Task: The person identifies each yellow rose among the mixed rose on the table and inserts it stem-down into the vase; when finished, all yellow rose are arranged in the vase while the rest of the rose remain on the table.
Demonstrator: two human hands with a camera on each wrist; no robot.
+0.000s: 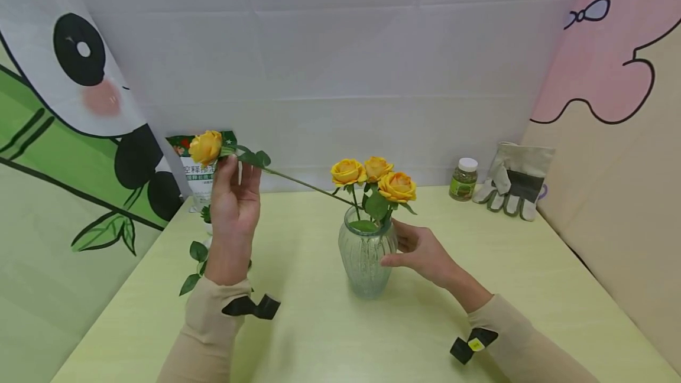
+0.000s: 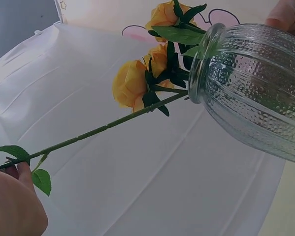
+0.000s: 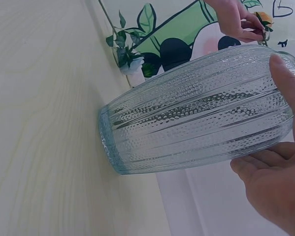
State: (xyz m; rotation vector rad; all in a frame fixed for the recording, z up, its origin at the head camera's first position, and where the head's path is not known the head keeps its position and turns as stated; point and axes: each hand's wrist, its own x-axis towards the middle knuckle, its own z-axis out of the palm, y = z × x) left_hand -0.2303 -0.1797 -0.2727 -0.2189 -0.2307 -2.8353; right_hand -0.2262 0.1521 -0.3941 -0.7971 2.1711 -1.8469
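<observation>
My left hand (image 1: 236, 197) pinches the green stem of a yellow rose (image 1: 205, 148) just below its bloom. From there the stem slants down to the right, its lower end at the mouth of a ribbed glass vase (image 1: 366, 262). Three other yellow roses (image 1: 398, 187) stand in the vase with their leaves about the rim. My right hand (image 1: 422, 253) holds the vase's right side, thumb in front and fingers behind. The vase (image 3: 196, 118) stands upright on the table. In the left wrist view, the slanting stem (image 2: 108, 126) reaches the rim; its tip cannot be made out.
A printed bag (image 1: 199, 179) stands behind my left hand. Leafy sprigs (image 1: 193, 270) lie on the table by my left wrist, and a white flower (image 3: 132, 64) shows there too. At the back right are a white-lidded jar (image 1: 464, 181) and a pair of work gloves (image 1: 513, 185).
</observation>
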